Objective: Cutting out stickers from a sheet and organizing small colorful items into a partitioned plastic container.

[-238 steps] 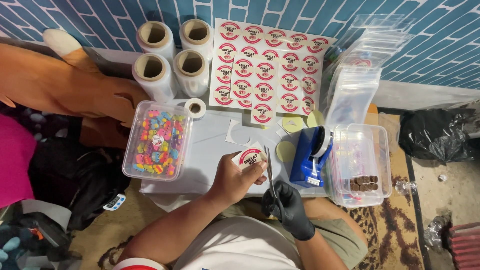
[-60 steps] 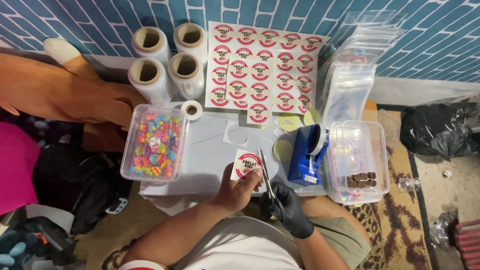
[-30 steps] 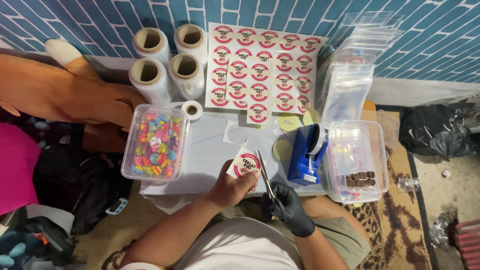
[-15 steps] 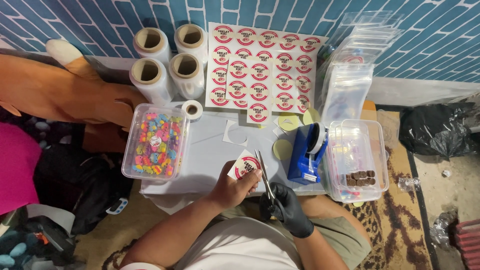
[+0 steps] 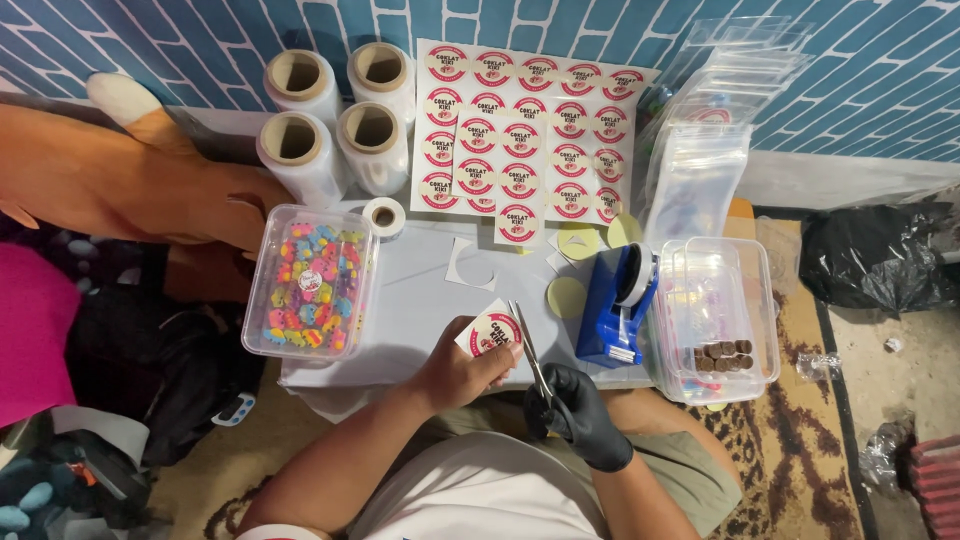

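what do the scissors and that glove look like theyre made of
Scissors: probably steel; thin, grey, shiny blades. Glove on the right hand: black, smooth, skin-tight, likely nitrile or latex. The left hand is bare, holding a round sticker piece, apparently glossy paper.

Home packing corner, floor-level: you sit at a low surface [image 5: 420, 320] against a blue brick-pattern wall [image 5: 880, 70], with patterned rug [image 5: 800, 440], film rolls [image 5: 335, 120], sticker sheets [image 5: 530, 130], stacked clear bags [image 5: 710, 130].

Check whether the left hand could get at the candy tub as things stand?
Probably yes. The left hand holds a round sticker, so it is occupied, but bare tabletop lies between it and the open-topped candy tub.
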